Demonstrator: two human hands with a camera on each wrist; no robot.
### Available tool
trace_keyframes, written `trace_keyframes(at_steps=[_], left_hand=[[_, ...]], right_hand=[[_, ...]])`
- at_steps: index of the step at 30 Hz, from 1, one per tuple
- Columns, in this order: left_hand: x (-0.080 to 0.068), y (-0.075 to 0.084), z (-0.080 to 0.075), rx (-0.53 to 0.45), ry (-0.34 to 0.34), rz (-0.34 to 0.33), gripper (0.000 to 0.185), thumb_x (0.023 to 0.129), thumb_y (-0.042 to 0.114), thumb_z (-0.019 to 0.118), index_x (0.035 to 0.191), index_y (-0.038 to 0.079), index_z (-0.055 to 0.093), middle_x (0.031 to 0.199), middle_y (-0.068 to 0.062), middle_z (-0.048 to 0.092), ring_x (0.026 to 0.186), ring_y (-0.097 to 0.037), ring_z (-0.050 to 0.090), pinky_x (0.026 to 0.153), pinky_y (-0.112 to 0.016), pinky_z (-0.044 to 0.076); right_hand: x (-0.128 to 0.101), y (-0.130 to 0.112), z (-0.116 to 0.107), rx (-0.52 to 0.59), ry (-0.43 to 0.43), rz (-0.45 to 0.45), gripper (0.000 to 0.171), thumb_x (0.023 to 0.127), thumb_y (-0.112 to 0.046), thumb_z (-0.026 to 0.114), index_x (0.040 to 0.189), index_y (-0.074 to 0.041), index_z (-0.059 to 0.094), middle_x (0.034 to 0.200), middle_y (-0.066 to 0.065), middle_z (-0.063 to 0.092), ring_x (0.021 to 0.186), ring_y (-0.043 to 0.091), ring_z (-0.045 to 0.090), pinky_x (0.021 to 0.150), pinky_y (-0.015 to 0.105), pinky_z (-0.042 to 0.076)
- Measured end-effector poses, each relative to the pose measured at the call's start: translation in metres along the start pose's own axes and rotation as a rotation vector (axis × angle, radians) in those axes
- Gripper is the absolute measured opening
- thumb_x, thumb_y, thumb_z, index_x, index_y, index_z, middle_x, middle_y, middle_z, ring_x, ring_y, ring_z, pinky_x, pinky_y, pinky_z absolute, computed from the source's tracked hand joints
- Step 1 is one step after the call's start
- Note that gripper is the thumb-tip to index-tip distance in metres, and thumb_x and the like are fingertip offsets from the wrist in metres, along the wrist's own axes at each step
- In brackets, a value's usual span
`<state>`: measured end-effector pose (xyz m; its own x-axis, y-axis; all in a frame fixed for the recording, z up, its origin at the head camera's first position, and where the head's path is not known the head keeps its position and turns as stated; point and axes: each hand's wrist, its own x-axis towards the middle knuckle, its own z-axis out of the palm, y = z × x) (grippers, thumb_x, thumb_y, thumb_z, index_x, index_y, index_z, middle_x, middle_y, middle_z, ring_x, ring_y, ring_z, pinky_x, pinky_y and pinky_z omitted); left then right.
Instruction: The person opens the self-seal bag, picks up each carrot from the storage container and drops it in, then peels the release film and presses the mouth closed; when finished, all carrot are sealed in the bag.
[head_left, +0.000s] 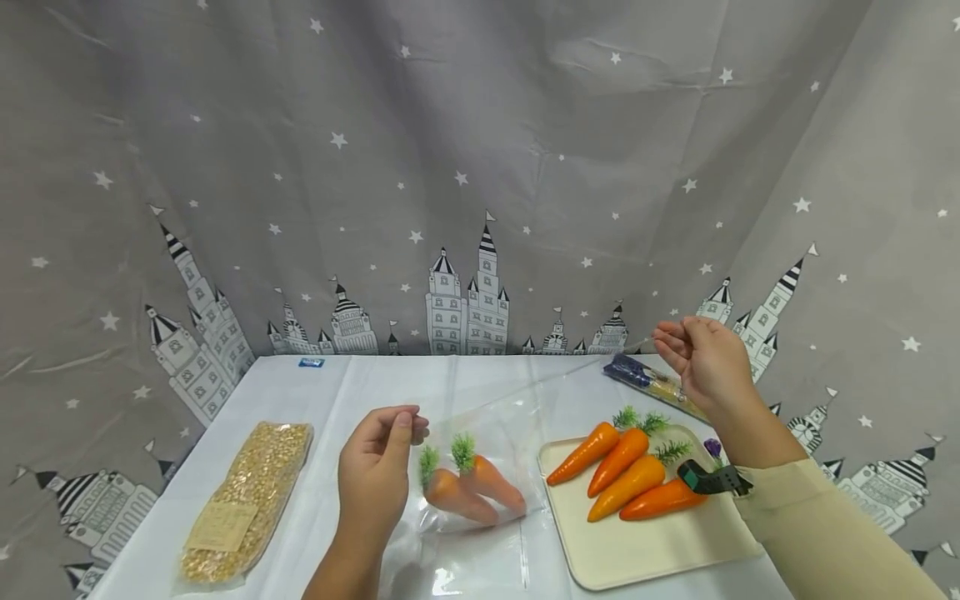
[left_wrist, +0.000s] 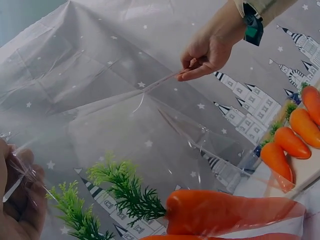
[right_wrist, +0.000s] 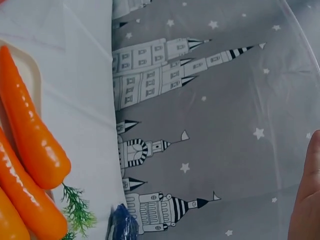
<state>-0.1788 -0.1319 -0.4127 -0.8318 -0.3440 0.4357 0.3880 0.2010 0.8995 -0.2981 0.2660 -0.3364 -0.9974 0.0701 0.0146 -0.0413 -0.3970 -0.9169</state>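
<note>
A clear plastic bag (head_left: 510, 417) is stretched between the two hands. Inside it lie two orange carrots (head_left: 491, 483) with green tops, their shiny skin suggesting imitation ones. My left hand (head_left: 375, 471) pinches the bag's edge at the near left, beside the carrot tops. Raised at the far right, my right hand (head_left: 712, 362) pinches the bag's opposite edge, which is pulled out into a thin strip in the left wrist view. Only part of that hand (right_wrist: 307, 200) shows in the right wrist view. Several loose carrots (head_left: 626, 487) lie on a cream tray (head_left: 637, 558) below the right arm.
A packet of yellow kernels (head_left: 251, 492) with a paper label lies on the left of the white table (head_left: 352, 387). Behind the tray is a long blue-and-yellow packet (head_left: 652, 383). A small blue item (head_left: 311, 362) sits at the back edge, before a grey curtain (head_left: 495, 167).
</note>
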Motion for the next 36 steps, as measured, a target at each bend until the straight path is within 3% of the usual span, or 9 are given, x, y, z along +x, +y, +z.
trace_keyframes(at_steps=[9,16,21,24,28,32,34,36], left_hand=[[-0.002,-0.002,0.001,-0.002,0.004,-0.007,0.014,0.106,0.013,0.061,0.107,0.003,0.072,0.093,-0.004,0.075,0.084,-0.013,0.072,0.079,-0.021,0.06],[-0.002,0.001,-0.002,0.027,0.007,-0.015,0.019,0.108,0.017,0.059,0.109,0.002,0.071,0.094,-0.004,0.074,0.086,-0.012,0.072,0.081,-0.02,0.059],[-0.001,0.002,-0.005,0.039,0.02,-0.02,0.019,0.109,0.017,0.058,0.109,0.002,0.07,0.094,-0.005,0.074,0.086,-0.012,0.071,0.081,-0.019,0.059],[-0.001,0.001,-0.006,0.028,0.02,-0.026,0.018,0.108,0.016,0.058,0.109,0.002,0.071,0.093,-0.005,0.074,0.085,-0.012,0.071,0.081,-0.02,0.059],[-0.001,0.0,-0.005,0.012,0.018,-0.031,0.018,0.108,0.015,0.059,0.108,0.002,0.071,0.093,-0.005,0.074,0.085,-0.013,0.072,0.08,-0.021,0.06],[-0.001,0.001,-0.004,0.005,0.005,-0.034,0.018,0.108,0.016,0.058,0.108,0.003,0.071,0.094,-0.005,0.074,0.086,-0.013,0.072,0.081,-0.022,0.06],[-0.001,0.002,-0.004,0.0,-0.003,-0.035,0.018,0.108,0.016,0.059,0.108,0.004,0.071,0.094,-0.005,0.074,0.086,-0.014,0.072,0.081,-0.022,0.06],[-0.001,0.002,-0.005,0.001,-0.004,-0.035,0.017,0.108,0.016,0.059,0.108,0.005,0.071,0.094,-0.005,0.074,0.086,-0.014,0.072,0.081,-0.022,0.06]], right_hand=[[0.007,0.004,-0.001,-0.021,0.012,-0.005,0.025,0.112,-0.023,0.05,0.128,-0.005,0.048,0.106,0.007,0.071,0.093,0.014,0.074,0.087,0.024,0.06],[0.016,0.002,0.0,0.062,0.04,0.02,0.025,0.112,-0.023,0.049,0.129,-0.006,0.046,0.102,0.007,0.071,0.089,0.014,0.075,0.085,0.024,0.061],[0.031,0.007,-0.003,-0.037,0.077,0.035,0.025,0.113,-0.024,0.045,0.132,-0.009,0.047,0.107,0.004,0.069,0.096,0.012,0.074,0.087,0.022,0.06],[0.043,0.014,-0.006,-0.095,0.102,0.073,0.036,0.113,-0.024,0.043,0.145,-0.007,0.043,0.108,0.001,0.069,0.101,0.012,0.073,0.089,0.022,0.059],[0.056,0.023,-0.011,-0.134,0.168,0.094,0.052,0.113,-0.023,0.041,0.16,-0.001,0.031,0.105,-0.001,0.069,0.1,0.01,0.074,0.092,0.023,0.058],[0.066,0.028,-0.022,-0.112,0.284,0.112,0.055,0.113,-0.019,0.038,0.164,-0.002,0.025,0.102,-0.001,0.067,0.094,0.007,0.074,0.096,0.024,0.055],[0.07,0.033,-0.03,-0.069,0.348,0.129,0.054,0.113,-0.017,0.035,0.164,-0.003,0.023,0.11,0.002,0.067,0.104,0.011,0.073,0.1,0.026,0.053],[0.074,0.041,-0.038,0.0,0.387,0.146,0.056,0.113,-0.016,0.032,0.166,-0.005,0.018,0.132,0.011,0.063,0.124,0.017,0.067,0.106,0.027,0.05]])
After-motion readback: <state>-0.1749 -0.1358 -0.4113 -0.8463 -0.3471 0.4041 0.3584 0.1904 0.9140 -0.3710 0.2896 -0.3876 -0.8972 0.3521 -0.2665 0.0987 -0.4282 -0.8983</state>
